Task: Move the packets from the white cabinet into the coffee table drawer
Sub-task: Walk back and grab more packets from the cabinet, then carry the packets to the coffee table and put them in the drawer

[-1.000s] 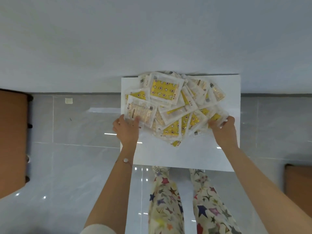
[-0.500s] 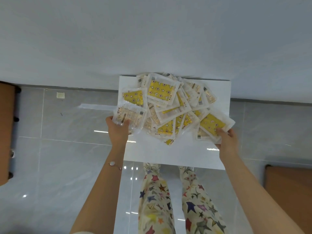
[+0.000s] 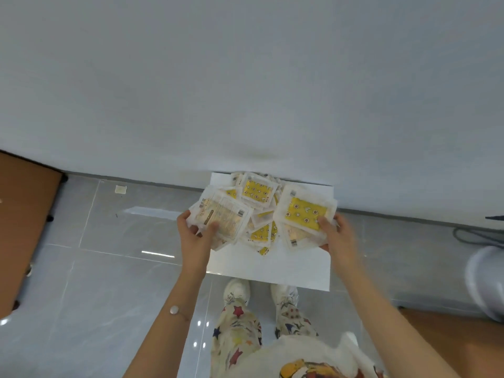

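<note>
A heap of clear packets (image 3: 256, 192) with yellow patterned inserts lies on the white cabinet's pulled-out shelf (image 3: 272, 266), against the white cabinet front (image 3: 245, 91). My left hand (image 3: 195, 233) grips a bundle of packets (image 3: 226, 214) at the heap's left side, thumb on top. My right hand (image 3: 336, 233) holds another bundle topped by a large yellow packet (image 3: 304, 212) at the right side. Both bundles are raised a little off the shelf. The coffee table drawer is not in view.
Grey glossy floor tiles (image 3: 109, 268) surround the shelf. A brown wooden piece of furniture (image 3: 24, 214) stands at the left, another brown surface (image 3: 450, 336) at the lower right. A white rounded object (image 3: 488, 282) and a grey cable (image 3: 474, 236) sit at the right edge. My feet (image 3: 259, 290) stand under the shelf.
Both hands have closed around bundles of packets and gathered them inward and upward from the spread heap. The view has pulled back and shifted, so the shelf looks smaller.
</note>
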The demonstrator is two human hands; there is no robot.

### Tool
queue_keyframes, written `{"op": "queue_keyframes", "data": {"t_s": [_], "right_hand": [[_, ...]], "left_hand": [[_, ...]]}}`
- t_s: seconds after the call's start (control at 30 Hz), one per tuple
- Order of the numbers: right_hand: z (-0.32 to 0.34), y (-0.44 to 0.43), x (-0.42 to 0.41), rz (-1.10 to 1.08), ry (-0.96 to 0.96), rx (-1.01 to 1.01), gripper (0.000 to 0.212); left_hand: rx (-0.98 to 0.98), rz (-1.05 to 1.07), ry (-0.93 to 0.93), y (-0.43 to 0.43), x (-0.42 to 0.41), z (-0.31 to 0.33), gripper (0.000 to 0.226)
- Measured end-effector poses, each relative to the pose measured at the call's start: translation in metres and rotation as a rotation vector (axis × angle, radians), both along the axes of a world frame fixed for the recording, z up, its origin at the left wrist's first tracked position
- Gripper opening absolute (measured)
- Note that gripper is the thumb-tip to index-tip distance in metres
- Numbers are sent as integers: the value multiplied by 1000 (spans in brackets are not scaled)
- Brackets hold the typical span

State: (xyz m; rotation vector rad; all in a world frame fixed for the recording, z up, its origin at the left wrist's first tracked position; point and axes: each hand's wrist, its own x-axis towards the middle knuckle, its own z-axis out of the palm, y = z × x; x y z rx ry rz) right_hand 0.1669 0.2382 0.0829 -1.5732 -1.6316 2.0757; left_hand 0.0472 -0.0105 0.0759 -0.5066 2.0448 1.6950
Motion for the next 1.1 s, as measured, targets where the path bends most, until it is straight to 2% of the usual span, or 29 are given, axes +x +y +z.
{"op": "queue_keyframes", "data": {"t_s": [0.23,0.4,0.57,0.7,0.93,1.1], "right_hand": [[109,-43,-40,259,120,53,31],[161,-107,-54,490,184,30,41],[185,-195,-67,731,217,-15,49],[195,-282,-85,946,246,-15,39],[209,-452,-105,1197,253,-20,32],[216,-564,-110,1295,288,-65,34]], "left_hand": [[23,89,131,-46,29,111,53],[48,294,164,-112,63,157,53],[83,517,182,-200,102,178,54],[89,709,212,-281,132,183,54],[86,1017,242,-422,176,195,54],[104,1158,271,-507,191,199,53]]}}
